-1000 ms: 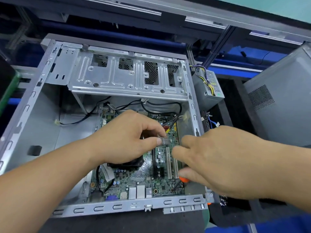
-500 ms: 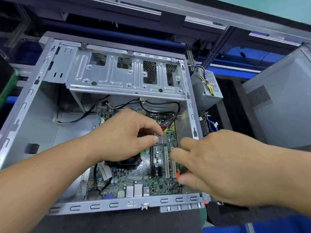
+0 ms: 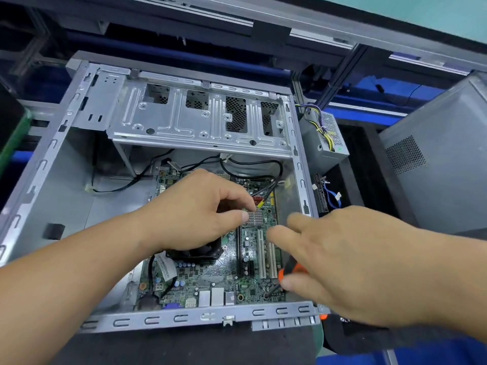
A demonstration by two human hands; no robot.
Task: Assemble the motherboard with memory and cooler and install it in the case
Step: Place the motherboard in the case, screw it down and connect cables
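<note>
**Motherboard lying in the open case, both hands over it**

Motherboard lies flat on the floor of the case, in the case's right half, with its port edge against the case's near rail. The case lies on its side with the open face up. A steel drive cage spans the far end of the case, above the board's far edge. Black cables run from under the cage down to the board's far right corner.

The left hand hovers over the middle of the board with fingers curled and thumb and forefinger drawn close together just beside a small finned heatsink. Whether anything is pinched between them cannot be told. Under this hand's heel sits the black cooler, on the board's left part.

The right hand reaches in over the case's right wall, forefinger stretched toward the heatsink, the other fingers curled round a screwdriver with an orange and black handle. The screwdriver's dark shaft slants down to the board's near right corner, where its tip meets the board. Two white slots run lengthwise on the board just left of this hand.

Outside the case, beyond its right wall, stands a grey power supply with a bundle of coloured wires. A grey panel stands farther right of the case.
</note>
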